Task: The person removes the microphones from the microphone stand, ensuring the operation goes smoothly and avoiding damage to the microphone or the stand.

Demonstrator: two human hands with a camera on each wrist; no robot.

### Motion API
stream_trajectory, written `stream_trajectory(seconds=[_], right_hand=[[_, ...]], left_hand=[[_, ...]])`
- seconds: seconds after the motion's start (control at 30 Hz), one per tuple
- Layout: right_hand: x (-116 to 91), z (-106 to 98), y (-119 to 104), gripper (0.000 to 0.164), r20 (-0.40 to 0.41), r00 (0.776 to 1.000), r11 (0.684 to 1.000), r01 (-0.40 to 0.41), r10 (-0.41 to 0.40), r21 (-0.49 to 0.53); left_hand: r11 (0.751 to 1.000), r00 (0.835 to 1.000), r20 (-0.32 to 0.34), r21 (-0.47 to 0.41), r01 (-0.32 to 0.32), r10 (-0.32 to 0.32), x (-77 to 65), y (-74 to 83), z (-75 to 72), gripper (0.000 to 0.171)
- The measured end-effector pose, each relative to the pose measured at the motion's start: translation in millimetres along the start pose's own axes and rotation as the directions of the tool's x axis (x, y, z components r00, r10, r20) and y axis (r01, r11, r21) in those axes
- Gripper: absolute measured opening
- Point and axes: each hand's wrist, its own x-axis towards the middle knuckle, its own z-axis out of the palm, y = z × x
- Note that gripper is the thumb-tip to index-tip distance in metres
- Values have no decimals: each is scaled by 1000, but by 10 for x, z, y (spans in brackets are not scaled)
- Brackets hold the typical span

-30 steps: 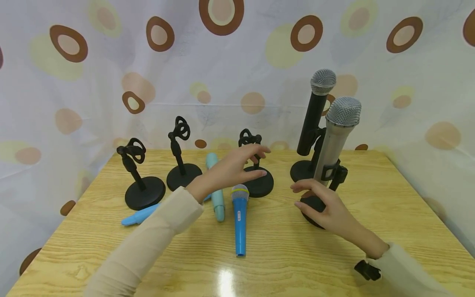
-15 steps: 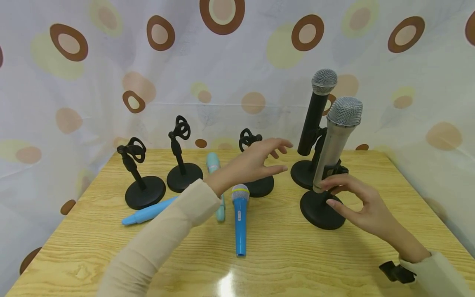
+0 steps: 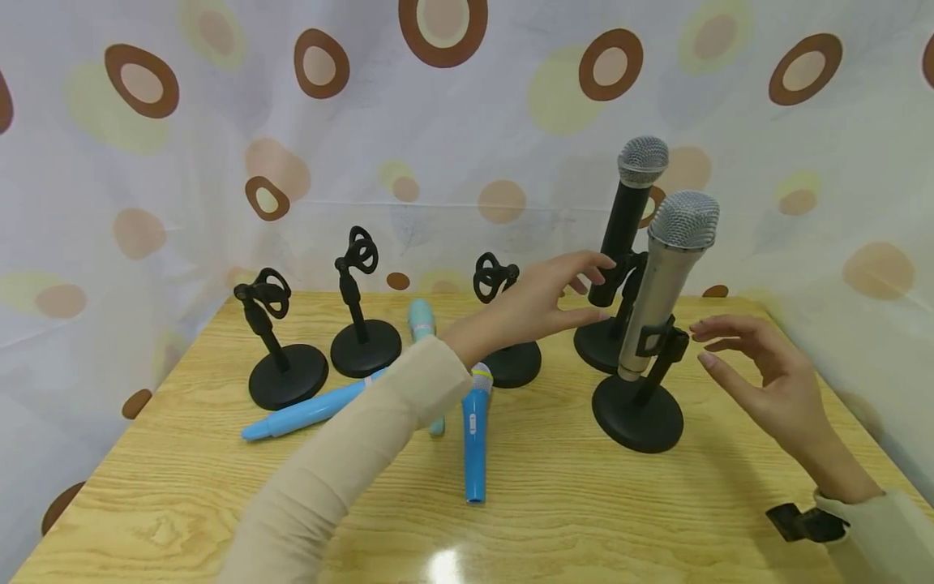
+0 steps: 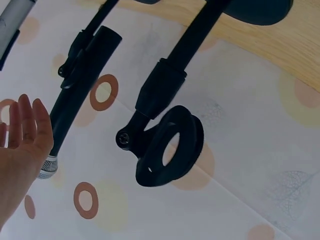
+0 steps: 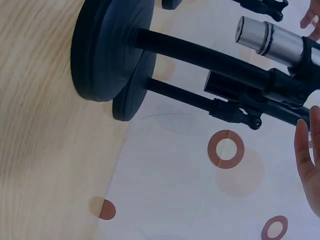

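My left hand (image 3: 540,300) reaches over the middle of the table with fingers spread, its fingertips close to the black microphone (image 3: 623,223) with a silver mesh head. Whether they touch it cannot be told. That microphone leans in the clip of the rear right stand (image 3: 593,347). In front of it a silver microphone (image 3: 657,296) sits tilted in the front right stand (image 3: 635,418). Just right of that stand's clip, my right hand (image 3: 777,385) hovers with loosely bent fingers, holding nothing. The right wrist view shows the silver microphone's lower end (image 5: 252,35) and part of my right hand (image 5: 311,165).
Three stands with bare clips stand further left: the far left stand (image 3: 288,377), a second stand (image 3: 365,349) and a middle stand (image 3: 518,365), partly behind my left arm. A light blue microphone (image 3: 314,412), a mint microphone (image 3: 421,318) and a blue microphone (image 3: 475,446) lie on the wooden table (image 3: 569,503).
My left hand has moved right, from the middle stand towards the black microphone. My right hand has passed from the left of the silver microphone's stand to its right side.
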Motion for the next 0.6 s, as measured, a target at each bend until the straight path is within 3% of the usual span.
stream_trajectory(seconds=[0.17,0.33,0.4,0.6], right_hand=[[-60,-67,186,43,-20,997,995,-79,78,-63],[-111,-79,292,51,15,982,978,-189,191,-88],[-135,-75,326,52,39,975,974,-214,217,-78],[-195,-36,450,51,88,960,953,-246,264,-178]], left_hand=[[999,1000,-1,-42,20,-20,100,55,30,61],[993,1000,-10,-119,18,-20,173,97,91,65],[987,1000,-7,-159,19,-21,201,110,129,65],[977,1000,-1,-214,14,-15,250,134,235,65]])
